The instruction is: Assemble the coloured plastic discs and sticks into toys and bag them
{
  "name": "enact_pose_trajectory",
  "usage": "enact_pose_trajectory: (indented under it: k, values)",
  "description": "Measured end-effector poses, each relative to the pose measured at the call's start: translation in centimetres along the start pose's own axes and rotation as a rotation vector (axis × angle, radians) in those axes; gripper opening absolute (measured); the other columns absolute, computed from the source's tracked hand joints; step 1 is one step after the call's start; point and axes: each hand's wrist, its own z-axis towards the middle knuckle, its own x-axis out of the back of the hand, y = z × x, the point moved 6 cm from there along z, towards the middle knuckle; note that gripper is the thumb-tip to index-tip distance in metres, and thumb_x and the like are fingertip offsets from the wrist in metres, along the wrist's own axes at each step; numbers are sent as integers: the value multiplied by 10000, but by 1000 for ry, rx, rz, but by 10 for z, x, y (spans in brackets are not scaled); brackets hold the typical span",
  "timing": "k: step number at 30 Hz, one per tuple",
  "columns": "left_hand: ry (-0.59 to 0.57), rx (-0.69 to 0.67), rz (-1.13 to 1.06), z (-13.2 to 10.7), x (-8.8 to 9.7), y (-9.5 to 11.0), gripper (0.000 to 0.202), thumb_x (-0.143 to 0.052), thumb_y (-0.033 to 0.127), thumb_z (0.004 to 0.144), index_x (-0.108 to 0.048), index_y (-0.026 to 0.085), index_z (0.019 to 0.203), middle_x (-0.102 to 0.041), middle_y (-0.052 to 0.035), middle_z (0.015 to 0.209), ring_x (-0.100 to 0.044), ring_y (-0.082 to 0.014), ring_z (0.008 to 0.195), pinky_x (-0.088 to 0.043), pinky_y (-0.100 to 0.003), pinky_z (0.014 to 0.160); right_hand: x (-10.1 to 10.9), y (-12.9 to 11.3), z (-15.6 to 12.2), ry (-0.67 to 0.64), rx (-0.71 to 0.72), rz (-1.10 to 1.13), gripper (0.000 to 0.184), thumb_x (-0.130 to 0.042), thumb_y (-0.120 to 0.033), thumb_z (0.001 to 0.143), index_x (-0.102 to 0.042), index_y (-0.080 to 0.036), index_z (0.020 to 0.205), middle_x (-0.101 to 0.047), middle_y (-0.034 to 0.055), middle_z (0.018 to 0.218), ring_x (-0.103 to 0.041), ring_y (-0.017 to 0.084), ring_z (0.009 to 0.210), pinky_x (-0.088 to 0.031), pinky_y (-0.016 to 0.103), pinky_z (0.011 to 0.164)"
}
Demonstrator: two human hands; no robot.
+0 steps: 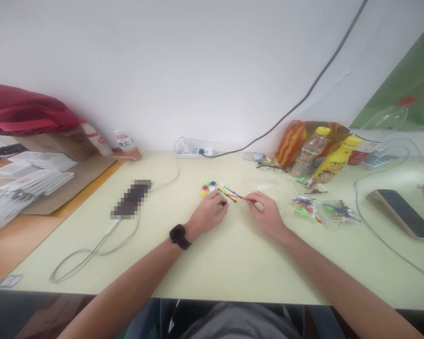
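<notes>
Sticks (233, 192) look light, stiff and snappable, best taken by an end, as my right hand (265, 215) pinches the red stick (236, 197); my left hand's (207, 214) grip I can't tell.

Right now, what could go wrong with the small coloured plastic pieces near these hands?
The left hand sits close beside the small round coloured discs and might nudge them. The right hand seems to pinch the thin red plastic stick near its end, so pulling it could disturb the thin blue stick beside it.
</notes>
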Motion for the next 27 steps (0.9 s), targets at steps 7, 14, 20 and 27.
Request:
enact_pose_trajectory:
  k: [7, 14, 20, 27]
  values:
    - [-6, 186, -206, -2, -6, 2, 226, -702, 329, 927, -704, 213, 1121, -741, -58, 1020, -681, -205, 900, -561, -347, 856, 10, 7, 1, 117, -119, 89, 285, -583, -425, 984, -740, -208, 1082, -728, 102, 1063, -685, 248, 966, -576, 401, 865]
    - [-12, 411, -586, -7, -18, -9, 341, -863, 418, 785, -702, 170, 954, -696, -40, 847, -660, -159, 730, -566, -278, 685, 9, 9, 0, 108, -272, 261, 338, -645, -505, 939, -738, -189, 1020, -721, 89, 1007, -664, 217, 872, -556, 364, 812]
    - [-44, 489, -622, -9, -24, -14, 357, -879, 425, 762, -729, 167, 958, -701, -31, 781, -636, -140, 637, -515, -244, 566, -2, -3, -2, -5, -321, 456, 355, -671, -545, 923, -680, -198, 997, -640, 23, 802, -592, 160, 696, -520, 305, 668]
    - [-65, 410, -721, -7, -26, -10, 403, -892, 411, 755, -750, 161, 1037, -763, -98, 992, -739, -240, 908, -620, -359, 820, -19, -15, -8, -165, -314, 534, 364, -705, -554, 897, -665, -200, 970, -636, 16, 799, -591, 151, 692, -528, 301, 664]
